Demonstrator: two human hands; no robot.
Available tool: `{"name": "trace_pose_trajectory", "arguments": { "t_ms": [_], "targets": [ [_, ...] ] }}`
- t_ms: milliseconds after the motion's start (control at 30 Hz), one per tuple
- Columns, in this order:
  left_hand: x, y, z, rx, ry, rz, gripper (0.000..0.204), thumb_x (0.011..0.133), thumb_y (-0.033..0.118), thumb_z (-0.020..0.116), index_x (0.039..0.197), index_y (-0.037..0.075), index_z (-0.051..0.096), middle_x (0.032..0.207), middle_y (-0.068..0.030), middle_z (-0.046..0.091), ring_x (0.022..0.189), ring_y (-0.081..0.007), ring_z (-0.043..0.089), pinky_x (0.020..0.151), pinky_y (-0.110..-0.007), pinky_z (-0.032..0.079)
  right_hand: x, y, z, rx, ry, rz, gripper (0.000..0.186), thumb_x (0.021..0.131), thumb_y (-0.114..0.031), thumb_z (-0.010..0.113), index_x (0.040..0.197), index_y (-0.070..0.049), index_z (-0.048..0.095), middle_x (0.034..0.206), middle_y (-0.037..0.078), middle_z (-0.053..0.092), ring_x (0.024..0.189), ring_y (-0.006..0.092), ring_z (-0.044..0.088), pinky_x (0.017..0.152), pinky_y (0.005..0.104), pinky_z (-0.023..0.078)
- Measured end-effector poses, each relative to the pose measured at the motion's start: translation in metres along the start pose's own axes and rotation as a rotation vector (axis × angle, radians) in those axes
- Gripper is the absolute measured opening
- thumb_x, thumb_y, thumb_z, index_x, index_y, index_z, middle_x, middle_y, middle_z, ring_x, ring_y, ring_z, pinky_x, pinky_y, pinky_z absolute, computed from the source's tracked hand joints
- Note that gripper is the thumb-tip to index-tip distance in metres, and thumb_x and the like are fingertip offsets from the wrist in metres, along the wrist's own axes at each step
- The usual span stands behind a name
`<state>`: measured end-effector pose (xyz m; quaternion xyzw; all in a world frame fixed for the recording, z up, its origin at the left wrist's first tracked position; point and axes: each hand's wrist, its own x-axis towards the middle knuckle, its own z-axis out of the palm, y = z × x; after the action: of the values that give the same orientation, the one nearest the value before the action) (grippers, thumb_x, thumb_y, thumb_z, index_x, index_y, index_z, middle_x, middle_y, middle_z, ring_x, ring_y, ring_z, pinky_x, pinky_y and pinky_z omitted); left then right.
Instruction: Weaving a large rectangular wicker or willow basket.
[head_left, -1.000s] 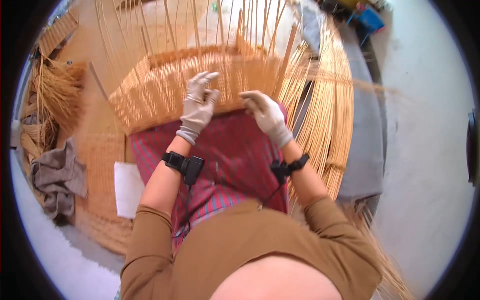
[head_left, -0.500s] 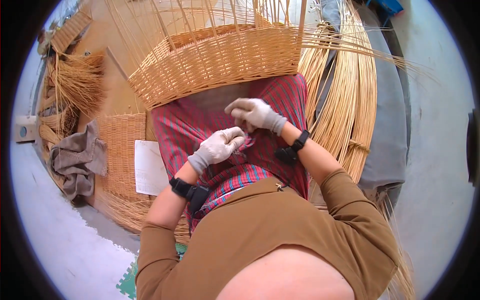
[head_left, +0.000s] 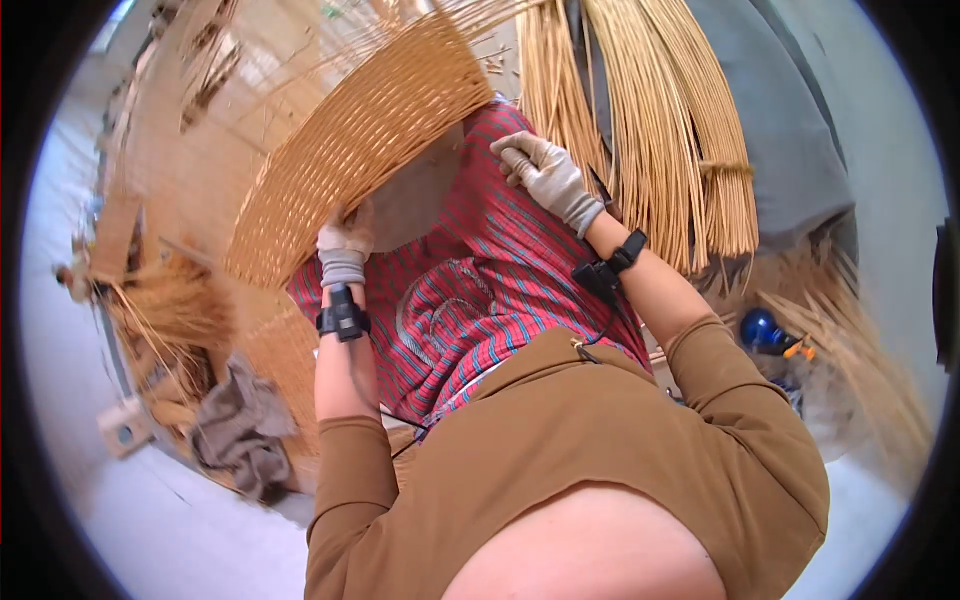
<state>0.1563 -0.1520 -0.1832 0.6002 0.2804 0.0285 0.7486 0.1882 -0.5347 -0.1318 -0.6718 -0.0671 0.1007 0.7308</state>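
Note:
A half-woven wicker basket [head_left: 370,125] stands tilted in front of me, its near lower edge over my knees. My left hand [head_left: 346,240], in a whitish glove, is closed at that edge; its fingertips are partly hidden against the weave. On the right, my gloved right hand [head_left: 546,180] is apart from the basket, above the red striped cloth [head_left: 530,260] across my lap. Its fingers are bent and drawn together; whether anything thin is between them I cannot make out. The basket's upright stakes blur at the far side.
Long bundles of pale canes [head_left: 660,130] lie at the right on grey sheeting [head_left: 795,150]. A blue bottle [head_left: 762,330] with an orange nozzle is below them. Frayed fibres [head_left: 180,305] and a crumpled grey cloth [head_left: 240,425] lie at the left.
My hands have parted from over my lap: the left has moved to the basket's edge, the right up and outward. The basket has turned and shifted left, and the whole view has swung.

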Motion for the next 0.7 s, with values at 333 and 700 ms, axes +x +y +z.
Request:
{"name": "trace_pose_trajectory", "arguments": {
  "t_ms": [333,700],
  "targets": [
    [0.040,0.093,-0.022,-0.329,0.068,0.123,0.044,0.106,0.019,0.054,0.140,-0.009,0.053,0.144,-0.0225,0.060,0.132,-0.0389,0.058,0.112,-0.048,0.051,-0.021,0.011,-0.026,-0.053,-0.115,-0.198,0.024,0.105,-0.004,0.060,0.128,-0.003,0.067,0.116,0.008,0.072,0.104,0.0134,0.067,0.095,0.0309,0.056],
    [0.029,0.125,-0.042,1.077,0.093,0.330,0.067,0.097,0.044,0.070,0.136,-0.009,0.059,0.130,-0.0187,0.072,0.123,-0.0326,0.067,0.105,-0.036,0.053,-0.066,0.102,-0.157,-0.458,0.097,0.256,0.027,0.098,-0.023,0.067,0.119,-0.008,0.071,0.102,0.011,0.077,0.091,0.0233,0.074,0.079,0.0384,0.059]
  ]
}}
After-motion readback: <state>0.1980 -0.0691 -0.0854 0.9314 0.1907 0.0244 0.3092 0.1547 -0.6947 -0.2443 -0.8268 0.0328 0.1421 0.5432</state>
